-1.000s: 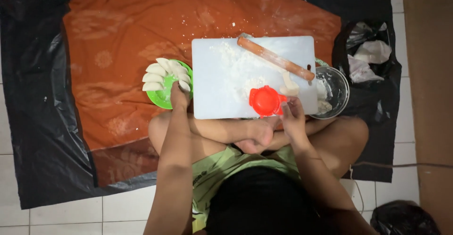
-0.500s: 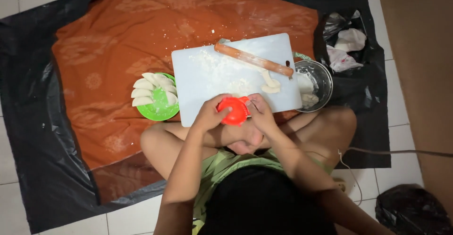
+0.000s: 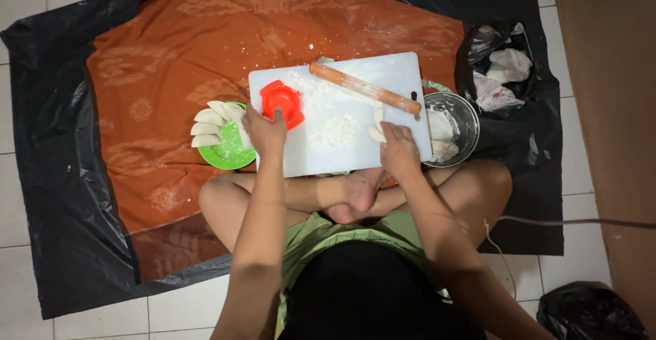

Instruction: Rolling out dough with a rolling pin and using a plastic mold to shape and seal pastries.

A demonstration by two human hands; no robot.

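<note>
I sit cross-legged on the floor behind a white cutting board [image 3: 355, 155] dusted with flour. My left hand [image 3: 265, 131] rests on a red plastic dumpling press [image 3: 281, 102] lying on the board's left part. My right hand [image 3: 398, 147] pinches a pale piece of dough [image 3: 376, 125] near the board's right edge. A wooden rolling pin [image 3: 364, 88] lies slanted across the board's far side. Left of the board, a green plate [image 3: 229, 150] carries several folded white dumplings [image 3: 207, 125].
A metal bowl [image 3: 463, 118] with white dough stands right of the board. Crumpled plastic bags [image 3: 502, 73] lie beyond it. An orange patterned cloth [image 3: 171, 60] covers black plastic sheeting [image 3: 48, 142] on a white tiled floor. A cable [image 3: 581, 221] runs at the right.
Both hands held the red press in front of me; now my left hand has set it on the board's left part, and my right hand has moved to the dough on the right.
</note>
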